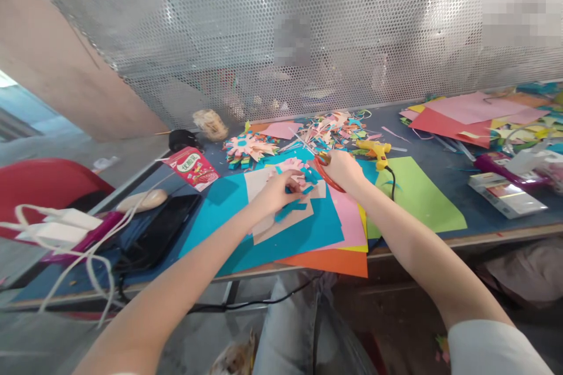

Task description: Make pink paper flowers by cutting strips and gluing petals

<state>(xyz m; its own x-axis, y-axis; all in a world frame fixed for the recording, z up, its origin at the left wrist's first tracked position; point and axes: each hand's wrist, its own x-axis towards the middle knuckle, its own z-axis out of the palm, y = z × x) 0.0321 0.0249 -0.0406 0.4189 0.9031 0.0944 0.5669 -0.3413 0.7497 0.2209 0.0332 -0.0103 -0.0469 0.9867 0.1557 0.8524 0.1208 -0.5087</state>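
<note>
Pinching a blue paper cut-out [310,177] between thumb and fingertips, the left hand [276,190] is closed lightly on it, while the right hand [343,169] is curled shut through the red handles of the scissors [328,179], whose blades are too small and hidden to tell open from shut. The cut-out sits just above a stack of coloured sheets [308,234] near the front edge of the table [444,164], at the middle of the view. It looks feather-light, thin and floppy, likely to crease or tear if squeezed hard, so it is best held near the uncut edge, close to the blades, with a gentle pinch. The scissors look rigid and are gripped at the handle loops. By count: one pair of scissors, one cut-out in hand, and five colours showing in the stack, namely blue, cream, pink, yellow and orange. At three o'clock from the hands lies one green sheet [413,193]; at one o'clock, one yellow glue gun [373,149] with its black cord. At eleven o'clock sits one paper flower [248,146], and at nine o'clock one red packet [193,167]. A heap of paper scraps [334,126] lies at twelve o'clock, before the perforated metal screen [308,23].
</note>
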